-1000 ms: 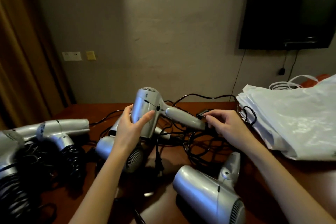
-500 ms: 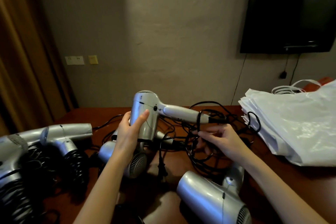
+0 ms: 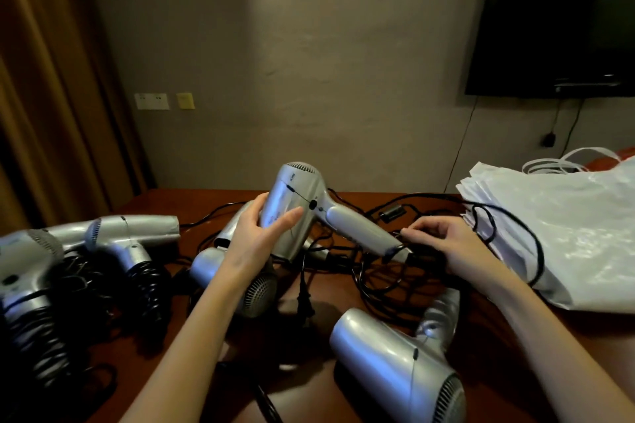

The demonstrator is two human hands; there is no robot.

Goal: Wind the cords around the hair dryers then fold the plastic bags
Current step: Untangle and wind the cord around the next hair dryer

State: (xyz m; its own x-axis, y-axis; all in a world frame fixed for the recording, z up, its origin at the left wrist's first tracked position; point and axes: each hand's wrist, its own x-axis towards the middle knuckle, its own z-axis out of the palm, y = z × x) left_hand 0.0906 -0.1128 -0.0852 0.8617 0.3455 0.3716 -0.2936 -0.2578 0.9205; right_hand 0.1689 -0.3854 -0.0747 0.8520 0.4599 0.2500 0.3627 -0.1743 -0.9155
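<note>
My left hand (image 3: 256, 237) grips the barrel of a silver hair dryer (image 3: 302, 199) held above the table, its handle pointing right. Just past the handle's end, my right hand (image 3: 450, 244) pinches the dryer's black cord (image 3: 409, 252). More black cord (image 3: 381, 282) lies tangled on the table below. A stack of white plastic bags (image 3: 563, 230) rests at the right, with one cord loop draped over its edge.
Two silver dryers with wound cords (image 3: 130, 244) lie at the left. Another dryer (image 3: 398, 357) lies near the front, one more (image 3: 251, 285) under my left forearm. The brown table (image 3: 515, 371) meets a grey wall; a dark TV (image 3: 556, 24) hangs at the upper right.
My right hand has moved up from below the cords to the end of the dryer's handle, pulling cord with it. The dryer's handle now tilts lower to the right.
</note>
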